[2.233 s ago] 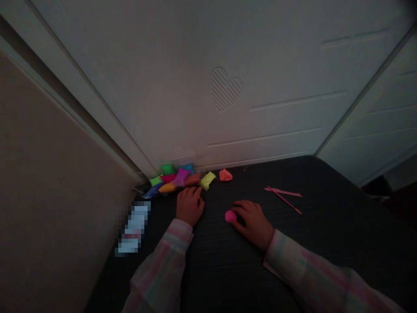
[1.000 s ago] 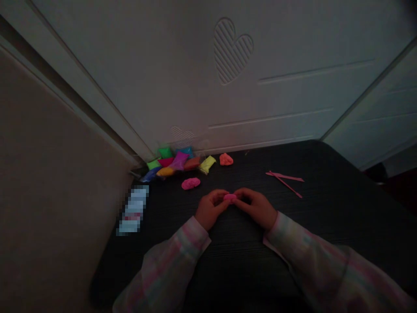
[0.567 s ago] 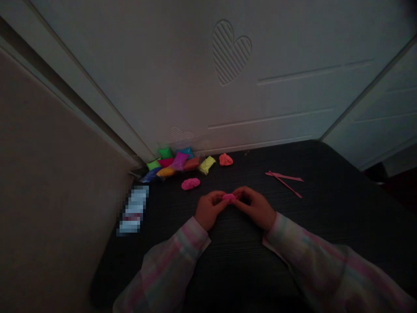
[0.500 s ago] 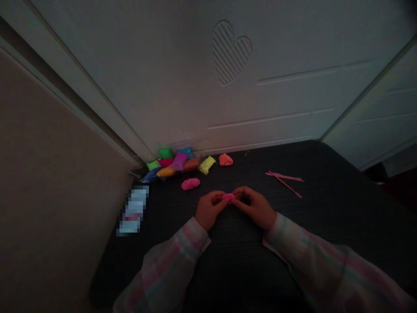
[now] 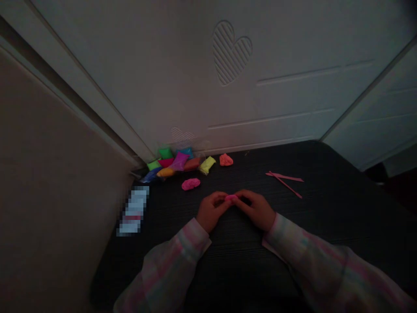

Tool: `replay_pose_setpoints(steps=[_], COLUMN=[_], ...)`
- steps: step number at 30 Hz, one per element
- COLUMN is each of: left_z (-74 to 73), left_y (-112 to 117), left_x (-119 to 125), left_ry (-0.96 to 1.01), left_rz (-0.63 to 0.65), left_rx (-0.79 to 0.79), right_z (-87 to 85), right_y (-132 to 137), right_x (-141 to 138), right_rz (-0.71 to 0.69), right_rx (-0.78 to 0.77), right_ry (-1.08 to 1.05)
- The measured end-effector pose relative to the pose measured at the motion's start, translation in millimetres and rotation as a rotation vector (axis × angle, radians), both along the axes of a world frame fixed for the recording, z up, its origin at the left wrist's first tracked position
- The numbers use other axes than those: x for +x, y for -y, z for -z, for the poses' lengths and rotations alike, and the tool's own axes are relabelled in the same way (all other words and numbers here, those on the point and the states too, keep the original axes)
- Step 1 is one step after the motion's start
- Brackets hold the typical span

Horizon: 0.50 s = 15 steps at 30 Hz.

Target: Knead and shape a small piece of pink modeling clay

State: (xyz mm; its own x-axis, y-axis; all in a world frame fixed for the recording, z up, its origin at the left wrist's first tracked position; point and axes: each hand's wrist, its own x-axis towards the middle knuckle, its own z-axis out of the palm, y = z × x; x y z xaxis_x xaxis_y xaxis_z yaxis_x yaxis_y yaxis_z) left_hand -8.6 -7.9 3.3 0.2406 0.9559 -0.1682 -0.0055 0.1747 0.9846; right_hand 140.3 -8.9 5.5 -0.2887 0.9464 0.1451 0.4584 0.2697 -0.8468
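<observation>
A small pink clay lump [image 5: 231, 198] is pinched between the fingertips of both hands, just above the dark tabletop [image 5: 325, 226]. My left hand [image 5: 211, 211] grips it from the left with curled fingers. From the right, my right hand [image 5: 256, 208] closes on the same lump. A second pink clay piece [image 5: 190, 184] lies loose on the table to the upper left of my hands.
Several coloured clay packets [image 5: 177, 164] are heaped at the back left against the white panel with a heart [image 5: 231, 52]. An orange clay lump [image 5: 226, 160] lies beside them. Two thin pink sculpting tools [image 5: 285, 180] lie at the right. A blurred card [image 5: 133, 211] sits at the left edge.
Since 2.2 s ago my left hand left the packets, a pink piece now lies there, and both hands came together on the pink lump. Over the last second they have barely shifted.
</observation>
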Motion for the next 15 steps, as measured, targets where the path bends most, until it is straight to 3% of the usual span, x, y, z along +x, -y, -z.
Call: replay_pose_setpoints(steps=[9, 15], left_z=[-5.3, -6.3], left_y=[-2.1, -1.5], left_x=[-1.7, -1.5], left_ry=[-0.058, -0.069], left_rz=[0.021, -0.030], left_rx=[0.005, 0.041], right_z=[-1.8, -3.7], right_y=[0.7, 2.8], right_x=[1.0, 0.5], right_rz=[-0.017, -0.014], right_rx=[0.022, 0.043], right_ry=[0.044, 0.079])
